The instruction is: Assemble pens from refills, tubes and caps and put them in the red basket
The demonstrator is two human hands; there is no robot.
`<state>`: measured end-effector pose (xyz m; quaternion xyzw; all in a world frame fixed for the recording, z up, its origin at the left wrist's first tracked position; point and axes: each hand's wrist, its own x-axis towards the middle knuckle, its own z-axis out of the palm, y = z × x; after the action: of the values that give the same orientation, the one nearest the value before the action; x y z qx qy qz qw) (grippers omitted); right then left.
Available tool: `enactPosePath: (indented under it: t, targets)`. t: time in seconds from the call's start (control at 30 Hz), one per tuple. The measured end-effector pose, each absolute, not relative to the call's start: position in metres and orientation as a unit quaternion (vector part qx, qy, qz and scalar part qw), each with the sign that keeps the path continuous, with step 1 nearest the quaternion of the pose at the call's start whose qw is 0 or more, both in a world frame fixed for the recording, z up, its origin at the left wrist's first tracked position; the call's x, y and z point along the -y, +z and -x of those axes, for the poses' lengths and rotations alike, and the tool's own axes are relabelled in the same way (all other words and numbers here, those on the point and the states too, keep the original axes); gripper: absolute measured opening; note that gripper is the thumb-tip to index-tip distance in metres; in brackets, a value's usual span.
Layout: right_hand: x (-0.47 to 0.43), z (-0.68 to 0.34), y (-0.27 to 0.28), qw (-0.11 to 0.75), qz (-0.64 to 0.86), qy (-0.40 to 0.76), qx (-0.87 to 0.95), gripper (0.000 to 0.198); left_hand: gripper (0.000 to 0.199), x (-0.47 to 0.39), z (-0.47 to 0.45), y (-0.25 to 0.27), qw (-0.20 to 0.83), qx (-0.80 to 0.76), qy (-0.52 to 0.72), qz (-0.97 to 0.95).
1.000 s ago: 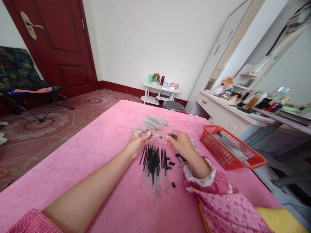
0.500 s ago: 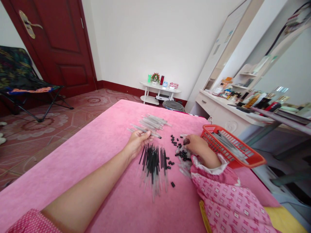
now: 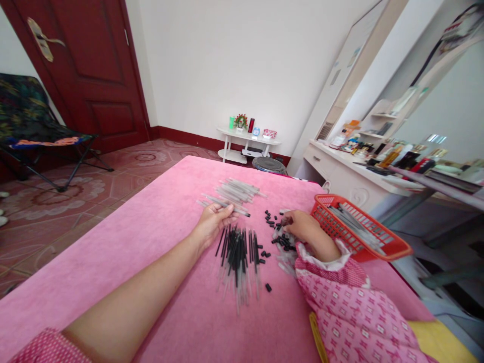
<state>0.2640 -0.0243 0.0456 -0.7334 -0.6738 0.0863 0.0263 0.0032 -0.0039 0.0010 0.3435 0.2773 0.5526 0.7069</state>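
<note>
My left hand [image 3: 215, 222] grips a clear pen barrel [image 3: 241, 210] with a dark tip on its right end, thumb on top. Behind it lies a pile of clear pen barrels [image 3: 240, 189] on the pink cloth. Closer to me, black-and-clear pen refills [image 3: 238, 254] are heaped in a loose bundle. My right hand [image 3: 302, 225] bends down over small black pieces [image 3: 284, 243] and short clear pieces [image 3: 286, 263], fingertips drawn together. Whatever sits between those fingertips is hidden.
A red plastic basket [image 3: 395, 252] with more grey-clear sticks stands right of my right hand. A pink-covered table [image 3: 151, 242] bears everything. Beyond are a white dressing table [image 3: 340, 161] with bottles, a low white stand [image 3: 227, 132] and a folding chair [image 3: 34, 121].
My right hand has shifted very slightly left over the small pieces. The dark thing seen at its fingertips earlier no longer shows. My left hand keeps its hold on the barrel.
</note>
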Motion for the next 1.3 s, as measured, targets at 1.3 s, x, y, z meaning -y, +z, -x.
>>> enactPosePath:
  t: [1.3]
  targets:
    - [0.041,-0.211,0.054,0.014,0.551,0.168,0.817,0.023,0.023,0.004,-0.002,0.000,0.698,-0.300,0.538,-0.365]
